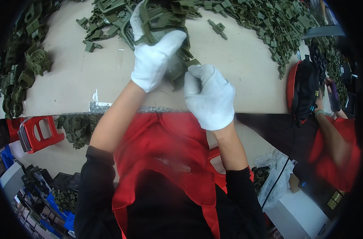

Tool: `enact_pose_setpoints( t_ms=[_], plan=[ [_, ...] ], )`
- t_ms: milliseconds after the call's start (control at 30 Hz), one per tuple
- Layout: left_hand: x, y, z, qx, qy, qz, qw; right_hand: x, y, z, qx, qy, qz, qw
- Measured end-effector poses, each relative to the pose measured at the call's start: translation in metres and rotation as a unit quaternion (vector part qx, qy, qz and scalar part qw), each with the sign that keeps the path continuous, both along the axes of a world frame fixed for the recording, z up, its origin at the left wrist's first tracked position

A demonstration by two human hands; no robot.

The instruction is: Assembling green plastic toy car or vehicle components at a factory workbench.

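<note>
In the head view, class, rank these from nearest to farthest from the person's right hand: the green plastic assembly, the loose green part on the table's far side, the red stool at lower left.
From the right hand:
1. Green plastic assembly: touching it, just left, also gripped by the left hand.
2. Loose green part: on the table, straight beyond.
3. Red stool: far left, below the table edge.

I hold a cluster of olive-green plastic parts [165, 24] above the table, a tangled frame of moulded pieces still joined. My white-gloved left hand [153, 55] grips its top; my right hand [209, 95] pinches its lower end.
</note>
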State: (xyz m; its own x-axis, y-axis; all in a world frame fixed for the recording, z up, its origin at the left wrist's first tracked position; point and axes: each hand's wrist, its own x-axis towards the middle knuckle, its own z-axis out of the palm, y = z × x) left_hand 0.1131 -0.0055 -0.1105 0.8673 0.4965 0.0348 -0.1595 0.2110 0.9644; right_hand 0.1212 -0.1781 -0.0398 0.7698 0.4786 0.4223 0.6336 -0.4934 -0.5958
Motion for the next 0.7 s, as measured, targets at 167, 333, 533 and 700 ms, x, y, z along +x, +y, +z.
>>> enact_pose_setpoints(
  t_ms=[167, 333, 533, 700],
  plan=[
    [-0.003, -0.014, 0.026, -0.042, 0.035, 0.031, 0.998, 0.006, 0.004, -0.011, 0.052, 0.058, -0.024, 0.997],
    [-0.001, -0.022, 0.045, 0.169, 0.059, 0.058, 0.982, 0.006, 0.011, -0.013, -0.007, -0.057, -0.014, 0.998],
    [0.009, -0.025, 0.058, -0.049, -0.003, 0.102, 0.994, 0.025, 0.012, -0.010, 0.044, 0.064, 0.003, 0.997],
    [0.011, -0.019, 0.049, -0.099, -0.044, 0.075, 0.991, 0.020, 0.015, -0.008, -0.002, 0.072, -0.019, 0.997]
  ],
)
